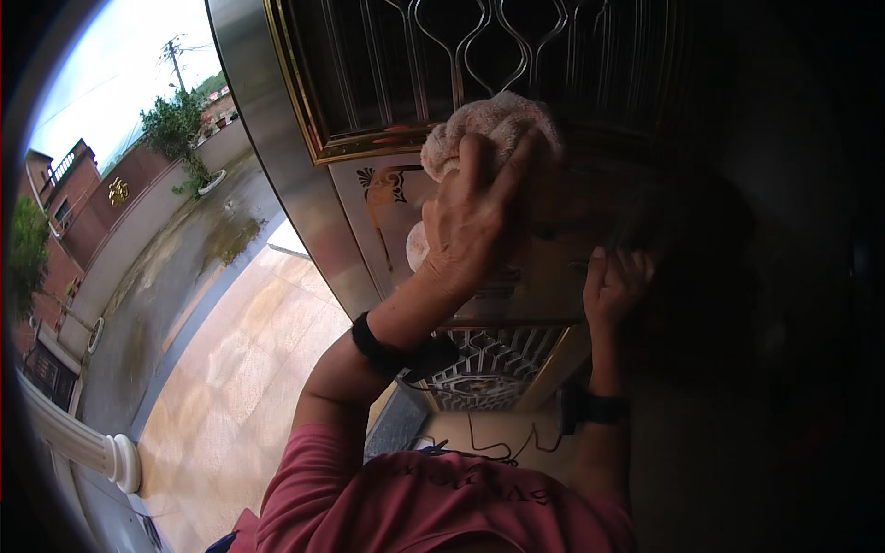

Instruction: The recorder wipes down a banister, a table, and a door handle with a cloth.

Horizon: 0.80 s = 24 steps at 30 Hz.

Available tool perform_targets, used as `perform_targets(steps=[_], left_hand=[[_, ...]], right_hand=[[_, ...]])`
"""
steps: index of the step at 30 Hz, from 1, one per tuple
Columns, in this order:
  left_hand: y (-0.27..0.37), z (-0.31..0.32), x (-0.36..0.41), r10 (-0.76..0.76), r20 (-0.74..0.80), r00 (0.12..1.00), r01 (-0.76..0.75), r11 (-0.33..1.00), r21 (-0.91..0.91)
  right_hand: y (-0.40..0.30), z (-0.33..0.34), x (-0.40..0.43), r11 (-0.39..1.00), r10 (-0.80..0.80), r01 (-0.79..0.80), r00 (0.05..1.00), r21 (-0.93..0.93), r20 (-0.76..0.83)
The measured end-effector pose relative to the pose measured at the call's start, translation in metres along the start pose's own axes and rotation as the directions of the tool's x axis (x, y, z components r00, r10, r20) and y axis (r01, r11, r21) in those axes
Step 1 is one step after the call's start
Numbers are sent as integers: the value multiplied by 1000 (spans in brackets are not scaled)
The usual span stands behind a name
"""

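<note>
My left hand (470, 214) presses a crumpled, pale pink towelling cloth (494, 128) against the door, at the lower gold-coloured frame of its decorative grille panel (415, 62). Some fingers are bent over the cloth and part of it is bunched above them. Below and partly behind this hand, a whitish rounded thing (417, 247) shows against the metal door surface (359, 207), which bears a dark and gold corner ornament. My right hand (617, 276) is in deep shadow to the right, raised near the door with fingers bent; whether it touches or holds anything cannot be told.
Another patterned metal grille panel (477, 373) stands below the hands, with a dark cable (501, 453) near it. Left of the door's metal edge (276, 159) lie a tiled floor (242, 352), a white column (83, 442), a wet yard and a wall. The right side is very dark.
</note>
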<state>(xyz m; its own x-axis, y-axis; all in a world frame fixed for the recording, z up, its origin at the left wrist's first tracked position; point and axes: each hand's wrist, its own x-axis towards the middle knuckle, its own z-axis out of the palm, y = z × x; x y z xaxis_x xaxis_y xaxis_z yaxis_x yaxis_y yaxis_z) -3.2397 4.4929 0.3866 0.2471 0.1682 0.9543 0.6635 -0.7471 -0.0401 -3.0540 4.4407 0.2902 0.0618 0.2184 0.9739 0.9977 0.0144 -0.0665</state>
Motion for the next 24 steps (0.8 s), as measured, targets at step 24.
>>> perform_targets(steps=[24], left_hand=[[4,-14,27,82,197,977,-88,996,26]], right_hand=[[-1,0,0,991,-93,92,996,99,5]])
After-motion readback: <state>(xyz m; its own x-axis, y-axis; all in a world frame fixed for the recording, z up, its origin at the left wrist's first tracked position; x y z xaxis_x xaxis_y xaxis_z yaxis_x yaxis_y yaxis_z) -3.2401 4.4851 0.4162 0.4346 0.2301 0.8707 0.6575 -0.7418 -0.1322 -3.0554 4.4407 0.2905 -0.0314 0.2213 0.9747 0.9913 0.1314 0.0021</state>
